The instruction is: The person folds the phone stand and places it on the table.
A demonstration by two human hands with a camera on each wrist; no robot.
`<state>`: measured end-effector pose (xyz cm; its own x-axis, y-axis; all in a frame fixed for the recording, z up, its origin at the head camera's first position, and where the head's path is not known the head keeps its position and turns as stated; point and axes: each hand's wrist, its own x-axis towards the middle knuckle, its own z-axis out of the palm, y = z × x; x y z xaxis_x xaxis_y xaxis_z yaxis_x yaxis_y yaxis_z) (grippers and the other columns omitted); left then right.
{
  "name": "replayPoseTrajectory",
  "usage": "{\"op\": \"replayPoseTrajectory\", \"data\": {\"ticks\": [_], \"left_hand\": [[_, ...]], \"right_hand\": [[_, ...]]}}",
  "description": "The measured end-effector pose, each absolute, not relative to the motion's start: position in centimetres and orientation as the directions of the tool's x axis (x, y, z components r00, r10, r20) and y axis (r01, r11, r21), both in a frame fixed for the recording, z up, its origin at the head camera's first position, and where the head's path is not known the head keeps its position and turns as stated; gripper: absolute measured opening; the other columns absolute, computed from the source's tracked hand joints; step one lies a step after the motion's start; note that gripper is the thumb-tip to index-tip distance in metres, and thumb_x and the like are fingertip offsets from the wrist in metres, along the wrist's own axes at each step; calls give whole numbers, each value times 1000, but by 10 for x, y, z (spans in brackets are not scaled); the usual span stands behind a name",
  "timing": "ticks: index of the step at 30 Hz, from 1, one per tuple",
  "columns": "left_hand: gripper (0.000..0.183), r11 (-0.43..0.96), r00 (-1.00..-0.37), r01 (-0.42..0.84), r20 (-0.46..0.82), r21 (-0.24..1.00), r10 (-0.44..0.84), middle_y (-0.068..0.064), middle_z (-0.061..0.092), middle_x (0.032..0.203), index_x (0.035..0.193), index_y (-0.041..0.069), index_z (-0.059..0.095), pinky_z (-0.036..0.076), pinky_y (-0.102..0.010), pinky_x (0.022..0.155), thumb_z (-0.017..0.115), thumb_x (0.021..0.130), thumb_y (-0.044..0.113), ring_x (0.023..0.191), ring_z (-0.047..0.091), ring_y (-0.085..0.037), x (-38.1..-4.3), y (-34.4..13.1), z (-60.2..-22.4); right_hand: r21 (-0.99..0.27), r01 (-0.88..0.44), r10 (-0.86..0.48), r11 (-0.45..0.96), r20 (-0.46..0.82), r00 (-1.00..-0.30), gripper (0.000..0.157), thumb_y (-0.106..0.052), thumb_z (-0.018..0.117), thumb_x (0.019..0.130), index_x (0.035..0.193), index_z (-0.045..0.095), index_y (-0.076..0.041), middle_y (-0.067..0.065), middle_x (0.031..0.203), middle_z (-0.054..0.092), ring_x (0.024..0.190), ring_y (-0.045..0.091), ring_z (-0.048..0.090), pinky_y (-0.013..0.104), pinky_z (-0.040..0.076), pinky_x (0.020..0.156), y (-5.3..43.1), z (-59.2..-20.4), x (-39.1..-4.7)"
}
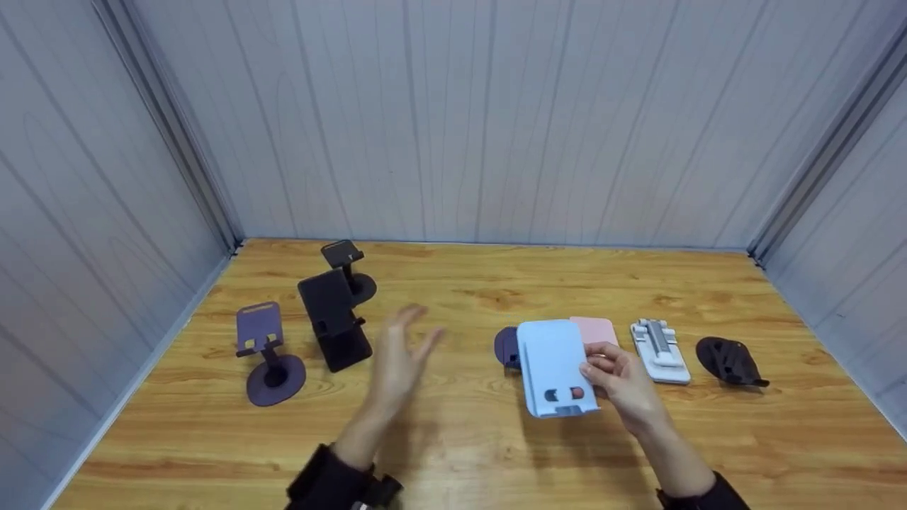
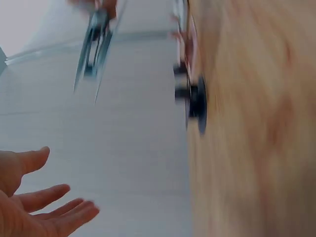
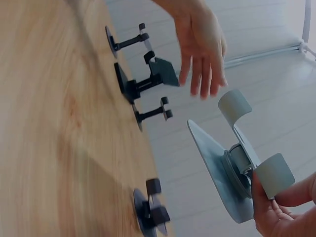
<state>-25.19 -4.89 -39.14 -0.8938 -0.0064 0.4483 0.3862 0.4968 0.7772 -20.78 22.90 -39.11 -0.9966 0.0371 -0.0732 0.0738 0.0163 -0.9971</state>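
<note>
Pinching the light blue phone stand by its three-o'clock edge, the right hand carries it above the wooden table. The thumb and fingers are clamped on that rim near the hooked lip, probably because the thin edge offers an easy grip and leaves the broad face and hinge uncovered. Its two plates lie at a narrow angle, joined by the hinge.

At nine o'clock from this stand, the left hand hangs in the air, blurred, its thumb and fingers well apart, holding and touching nothing. Its spread shape seems to leave room for gripping a plate.

Farther towards nine o'clock, the purple stand rises on its round base; the tall black stand and small black stand stand unfolded towards ten, their bases presumably down for balance.

Just beside the blue one at nine, partly hidden, is a dark stand; a pink stand shows between one and two. Towards three lie the white stand and, beyond it, a low black stand, both folded down, perhaps for compactness.
</note>
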Motion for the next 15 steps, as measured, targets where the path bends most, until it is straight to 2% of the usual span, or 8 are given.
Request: {"op": "replayPoseTrajectory", "data": {"ticks": [3,6,10,13,15], "left_hand": [[44,673,-839,350,538,651,-85,-22,41,127,115,-6,54,37,-42,95,67,79,16,115,40,-35,-262,-76,-384],[52,741,-826,250,537,623,-173,-27,25,136,121,-7,47,29,-47,99,68,79,15,124,26,-39,-274,-101,-378],[67,731,-852,91,433,677,-295,-33,8,138,130,-11,31,17,-52,102,66,80,17,128,7,-44,-290,-127,-376],[77,674,-886,6,317,739,-340,-35,0,137,135,-12,13,16,-54,101,62,83,18,127,-1,-45,-298,-140,-375],[81,628,-908,-36,237,777,-344,-37,-2,137,136,-12,2,18,-54,101,59,86,18,127,0,-46,-301,-146,-375]], "right_hand": [[-994,89,69,67,-84,-994,26,7,46,87,112,42,14,5,80,61,74,12,58,25,50,63,244,-391,-205],[-990,96,96,106,-86,-992,31,6,47,87,116,39,16,4,83,62,74,10,58,24,50,63,262,-393,-202],[-985,105,118,140,-88,-989,37,4,46,88,120,34,18,1,84,62,74,8,58,24,50,63,292,-394,-196],[-976,131,151,175,-105,-983,44,1,46,89,125,28,18,-3,84,61,74,6,57,22,50,64,317,-393,-192],[-968,164,179,190,-130,-975,47,-1,46,90,127,26,17,-5,84,61,75,4,57,22,50,65,336,-395,-190]]}}
